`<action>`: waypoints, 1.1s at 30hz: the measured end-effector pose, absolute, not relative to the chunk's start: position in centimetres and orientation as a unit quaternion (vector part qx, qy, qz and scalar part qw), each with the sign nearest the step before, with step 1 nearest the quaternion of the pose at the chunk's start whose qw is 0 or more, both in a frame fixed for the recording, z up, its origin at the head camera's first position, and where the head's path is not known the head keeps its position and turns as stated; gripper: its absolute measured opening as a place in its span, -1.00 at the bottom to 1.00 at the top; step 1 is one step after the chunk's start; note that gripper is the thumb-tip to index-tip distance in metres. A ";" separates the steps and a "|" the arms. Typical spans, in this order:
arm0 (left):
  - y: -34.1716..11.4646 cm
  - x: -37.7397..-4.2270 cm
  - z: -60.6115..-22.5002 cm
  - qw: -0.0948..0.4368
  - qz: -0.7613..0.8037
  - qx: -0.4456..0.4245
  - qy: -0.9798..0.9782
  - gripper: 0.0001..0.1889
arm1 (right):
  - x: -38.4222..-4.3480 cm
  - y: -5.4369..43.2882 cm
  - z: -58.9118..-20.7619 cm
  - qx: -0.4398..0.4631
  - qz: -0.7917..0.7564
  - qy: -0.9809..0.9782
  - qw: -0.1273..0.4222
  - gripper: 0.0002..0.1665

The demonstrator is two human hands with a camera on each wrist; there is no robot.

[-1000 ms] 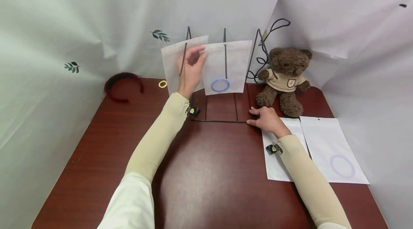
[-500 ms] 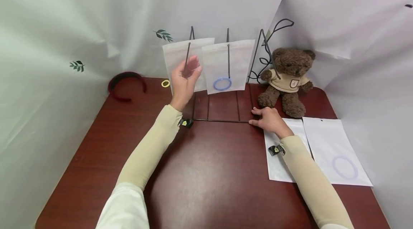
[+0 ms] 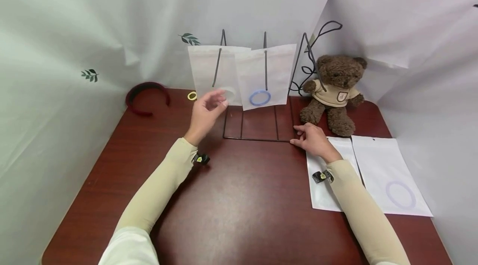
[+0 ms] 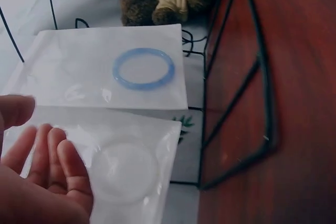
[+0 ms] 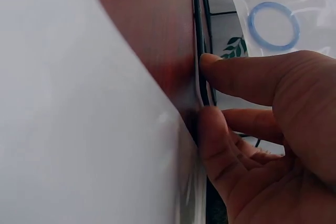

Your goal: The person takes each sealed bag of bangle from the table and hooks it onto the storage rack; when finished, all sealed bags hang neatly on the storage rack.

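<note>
A black wire display rack [image 3: 257, 140] stands at the back of the table. From its left hook hangs a translucent pouch with a pale, clear bangle [image 3: 229, 94] inside. The middle hook carries another pouch [image 3: 274, 66] with a blue bangle [image 3: 260, 98] showing through. My left hand [image 3: 206, 112] is just in front of the left pouch's lower part, fingers loosely bent, holding nothing. In the left wrist view its fingertips are beside the pale bangle. My right hand [image 3: 313, 140] holds the rack's front right corner between thumb and finger.
Two white pouches lie at the right; one shows a pale purple bangle [image 3: 401, 195]. Behind them sits a brown teddy bear [image 3: 340, 95] by the rack's right hook. A dark red headband [image 3: 147, 99] and a yellow ring [image 3: 192, 96] lie back left. White cloth surrounds the table.
My left hand has come off the left pouch's upper part, moving down and left. The left pouch has swung round to hang flatter, against the middle one. My right hand stays at the corner.
</note>
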State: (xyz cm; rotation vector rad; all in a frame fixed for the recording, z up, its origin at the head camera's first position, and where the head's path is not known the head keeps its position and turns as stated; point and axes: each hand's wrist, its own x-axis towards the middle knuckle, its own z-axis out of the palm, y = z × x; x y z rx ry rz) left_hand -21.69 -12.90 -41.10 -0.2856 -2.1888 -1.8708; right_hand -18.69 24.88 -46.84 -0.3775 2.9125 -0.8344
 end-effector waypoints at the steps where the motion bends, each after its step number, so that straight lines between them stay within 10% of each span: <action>1: -13.2 -21.5 -41.3 0.111 -0.636 -0.099 -0.757 -0.59 | -18.7 24.9 -46.9 -0.122 -0.276 0.952 0.047 -0.31; 15: -15.8 -21.4 -44.2 -0.113 -0.546 -0.082 -0.826 -0.38 | -19.0 25.5 -47.5 -0.116 -0.347 0.929 0.060 -0.38; 33: -16.2 -22.1 -46.5 -0.197 -0.498 -0.080 -0.841 -0.15 | -19.0 25.6 -47.5 -0.127 -0.337 0.931 0.060 -0.37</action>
